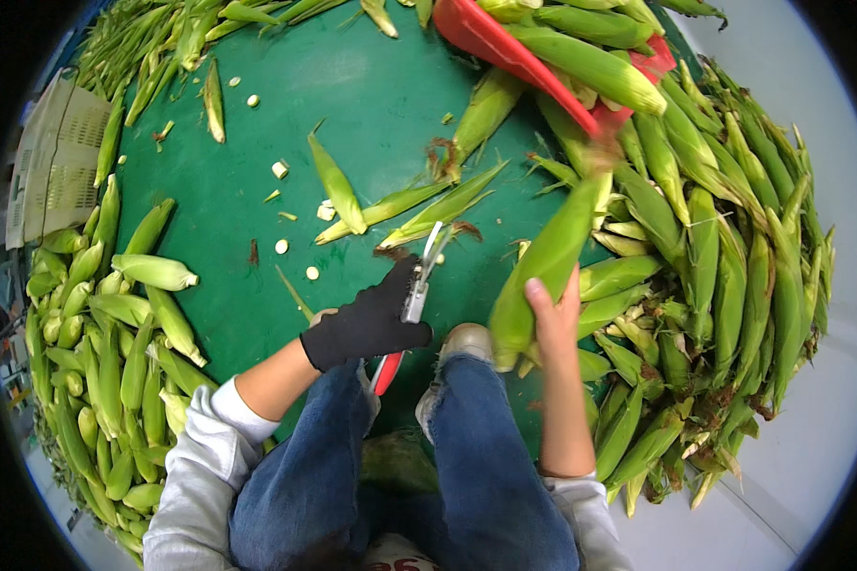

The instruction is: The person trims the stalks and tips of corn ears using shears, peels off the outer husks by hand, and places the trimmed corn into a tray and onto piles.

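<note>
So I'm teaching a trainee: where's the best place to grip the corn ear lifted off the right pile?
Probably the thick lower end of the corn ear, from the right, as the right hand does. The ear slants upward, leaving its narrow tip free for the shears in the left hand.

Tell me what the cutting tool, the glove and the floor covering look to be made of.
Shears: blades look like bare metal, grey with a dull shine; the red handle looks like plastic or rubber coating, hard to tell which.
Glove on the left hand: black knit fabric, matte, soft folds at the cuff.
Green mat: smooth, slightly glossy sheet, probably vinyl or rubber.
</note>
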The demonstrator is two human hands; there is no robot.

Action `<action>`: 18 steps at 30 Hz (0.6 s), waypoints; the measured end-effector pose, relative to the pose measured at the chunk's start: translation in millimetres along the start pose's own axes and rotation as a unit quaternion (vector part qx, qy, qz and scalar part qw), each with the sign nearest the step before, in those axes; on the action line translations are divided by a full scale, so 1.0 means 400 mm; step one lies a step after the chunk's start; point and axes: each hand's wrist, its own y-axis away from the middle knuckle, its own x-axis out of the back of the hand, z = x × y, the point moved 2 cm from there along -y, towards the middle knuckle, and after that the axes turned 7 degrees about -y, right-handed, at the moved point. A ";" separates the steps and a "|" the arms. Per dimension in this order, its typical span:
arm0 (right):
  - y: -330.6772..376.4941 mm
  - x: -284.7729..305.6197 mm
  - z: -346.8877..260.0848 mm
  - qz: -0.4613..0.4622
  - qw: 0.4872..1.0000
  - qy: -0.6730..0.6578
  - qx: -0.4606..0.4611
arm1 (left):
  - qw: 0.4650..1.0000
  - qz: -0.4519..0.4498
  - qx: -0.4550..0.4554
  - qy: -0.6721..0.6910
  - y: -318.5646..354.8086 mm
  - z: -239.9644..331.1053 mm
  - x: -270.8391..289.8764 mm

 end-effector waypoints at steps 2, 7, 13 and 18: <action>0.008 -0.005 -0.064 -0.034 0.955 0.288 0.060 | 0.992 0.035 -0.109 -0.061 -0.002 -0.012 0.013; 0.039 -0.017 -0.093 -0.119 0.857 0.490 0.105 | 0.927 0.114 -0.286 -0.216 -0.012 0.036 0.039; 0.028 0.011 -0.066 -0.130 0.917 0.374 0.042 | 0.959 0.151 -0.128 -0.203 -0.084 -0.079 0.061; 0.029 -0.035 -0.040 -0.156 0.959 0.237 0.013 | 0.940 0.214 -0.174 0.201 -0.045 0.007 0.018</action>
